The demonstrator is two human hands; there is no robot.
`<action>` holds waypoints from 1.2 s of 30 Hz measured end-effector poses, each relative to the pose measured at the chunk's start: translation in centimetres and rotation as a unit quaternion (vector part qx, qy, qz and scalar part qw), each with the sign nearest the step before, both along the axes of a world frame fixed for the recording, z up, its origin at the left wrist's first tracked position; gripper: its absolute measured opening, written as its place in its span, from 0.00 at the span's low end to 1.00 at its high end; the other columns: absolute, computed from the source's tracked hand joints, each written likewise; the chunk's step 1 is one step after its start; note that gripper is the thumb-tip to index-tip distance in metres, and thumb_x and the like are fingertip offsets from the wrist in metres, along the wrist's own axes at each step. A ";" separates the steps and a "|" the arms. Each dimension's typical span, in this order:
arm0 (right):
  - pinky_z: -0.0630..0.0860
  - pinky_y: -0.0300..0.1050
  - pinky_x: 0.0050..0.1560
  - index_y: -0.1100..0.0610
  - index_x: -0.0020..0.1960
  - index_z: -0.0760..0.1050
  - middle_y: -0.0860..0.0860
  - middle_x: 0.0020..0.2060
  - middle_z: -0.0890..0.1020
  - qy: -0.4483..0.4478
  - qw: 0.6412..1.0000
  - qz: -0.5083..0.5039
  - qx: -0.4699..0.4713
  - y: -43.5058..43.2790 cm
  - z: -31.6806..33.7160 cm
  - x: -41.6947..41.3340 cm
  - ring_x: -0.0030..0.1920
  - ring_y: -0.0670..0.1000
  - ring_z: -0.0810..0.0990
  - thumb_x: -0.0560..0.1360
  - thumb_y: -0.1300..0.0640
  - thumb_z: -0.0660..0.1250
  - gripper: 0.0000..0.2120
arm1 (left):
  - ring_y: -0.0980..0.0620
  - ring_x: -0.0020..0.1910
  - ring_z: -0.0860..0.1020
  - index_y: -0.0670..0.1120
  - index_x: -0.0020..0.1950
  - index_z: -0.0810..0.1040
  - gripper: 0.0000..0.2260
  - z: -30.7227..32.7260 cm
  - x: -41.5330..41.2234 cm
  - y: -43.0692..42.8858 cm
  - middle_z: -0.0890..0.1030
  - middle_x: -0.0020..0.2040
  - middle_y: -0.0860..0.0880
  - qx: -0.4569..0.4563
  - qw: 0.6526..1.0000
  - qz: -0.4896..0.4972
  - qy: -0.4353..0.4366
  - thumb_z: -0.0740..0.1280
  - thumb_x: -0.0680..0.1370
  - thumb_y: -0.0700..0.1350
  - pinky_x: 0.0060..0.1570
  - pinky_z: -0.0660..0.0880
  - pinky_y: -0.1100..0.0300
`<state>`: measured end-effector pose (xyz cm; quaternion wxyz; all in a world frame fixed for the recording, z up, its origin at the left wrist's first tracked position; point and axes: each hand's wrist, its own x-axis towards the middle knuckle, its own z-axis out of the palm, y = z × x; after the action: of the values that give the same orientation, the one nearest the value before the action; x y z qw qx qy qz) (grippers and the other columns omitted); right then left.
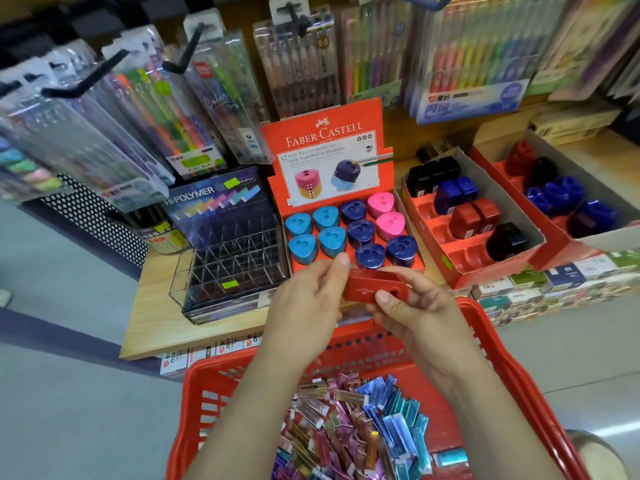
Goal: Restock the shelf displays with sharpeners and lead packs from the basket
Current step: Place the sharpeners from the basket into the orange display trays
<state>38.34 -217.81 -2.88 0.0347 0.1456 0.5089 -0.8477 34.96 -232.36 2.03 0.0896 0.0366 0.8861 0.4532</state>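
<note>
Hands meet above the red basket (491, 344): the left hand (304, 306) and right hand (412, 306) both pinch a red sharpener (370, 287) between them. Foil lead packs (363, 427) fill the basket below. Just beyond, the Faber-Castell display (332, 147) holds blue, navy and pink sharpeners.

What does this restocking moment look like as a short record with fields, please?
held item: red sharpener, gripped by both hands
left hand: on its left end
right hand: on its right end
basket: red, holding foil lead packs
acrylic lead display: compartments look empty
Faber-Castell tray: blue, navy, pink sharpeners
</note>
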 end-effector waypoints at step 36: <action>0.81 0.47 0.41 0.42 0.68 0.68 0.37 0.40 0.74 -0.087 0.901 -0.286 0.315 9.0 -0.6 -0.3 0.41 0.42 0.79 0.77 0.58 0.67 0.23 | 0.53 0.50 0.78 0.50 0.54 0.80 0.13 -2.7 -8.6 14.4 0.82 0.50 0.51 -0.159 0.964 -0.137 0.163 0.75 0.71 0.49 0.53 0.76 0.56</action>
<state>38.09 -208.85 -3.44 -0.2127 0.3608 0.6808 -0.6009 26.36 -217.91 -0.70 0.0100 0.2162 0.9360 0.2776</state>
